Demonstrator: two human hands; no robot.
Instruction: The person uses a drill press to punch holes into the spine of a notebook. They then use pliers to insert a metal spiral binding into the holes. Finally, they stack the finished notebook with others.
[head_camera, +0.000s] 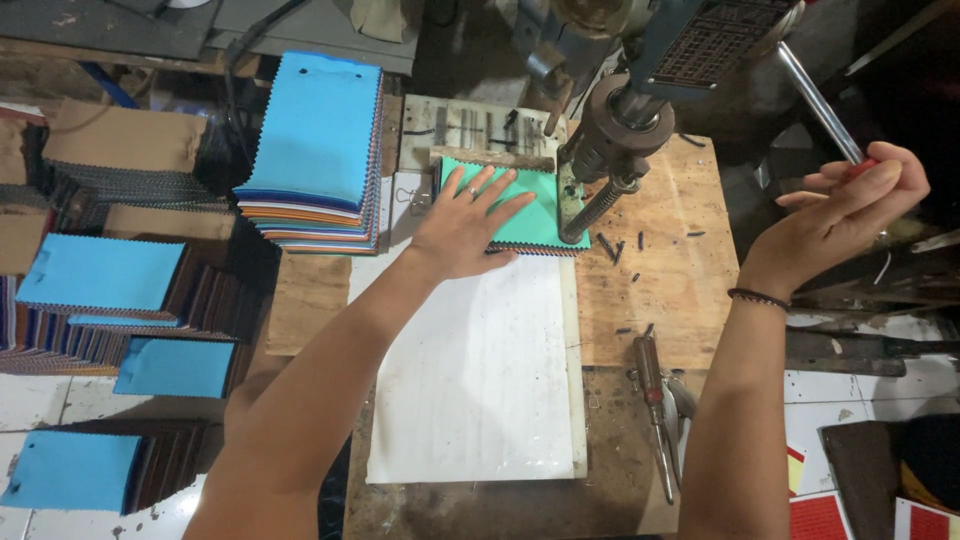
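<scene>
At far left, stacks of blue-topped fabric swatches (100, 272) sit beside a taller pile (318, 150). Your left hand (462, 225) lies flat, fingers spread wide, pressing a green swatch stack (535, 205) on the white board (480, 370) of the wooden surface (665, 270), its right edge under the press head (610, 135). Your right hand (845, 215) is closed around the lever (822, 105) (raised). This looks like the punching step; next calls for a steady pull, fingers kept away.

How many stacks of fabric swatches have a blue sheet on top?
5: the tall stack behind the left hand, and four along the left edge; others may be hidden.
</scene>
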